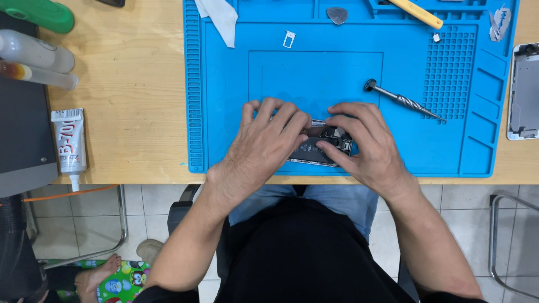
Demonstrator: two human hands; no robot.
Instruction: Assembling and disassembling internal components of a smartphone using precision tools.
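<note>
Scene: a person seated at a wooden table point(135, 95), both hands working over a blue repair mat point(236, 129).
Phone: an opened phone body point(320, 148), dark battery and circuit parts showing, lies on the mat's near edge — mostly hidden beneath the hands.
Left hand: the left hand point(264, 143) covers the phone's left end, fingers curled down and pressing on it.
Right hand: the right hand point(365, 143) cups the phone's right end, thumb and fingers narrowed around its edge.
On the mat: a metal screwdriver point(404, 101) just beyond the right hand; a small SIM tray point(288, 38) and a grey pick point(337, 15) farther back.
Table left: a white glue tube point(68, 140) — well apart from the mat.
Far right: a detached phone panel point(525, 90) at the mat's edge.
</note>
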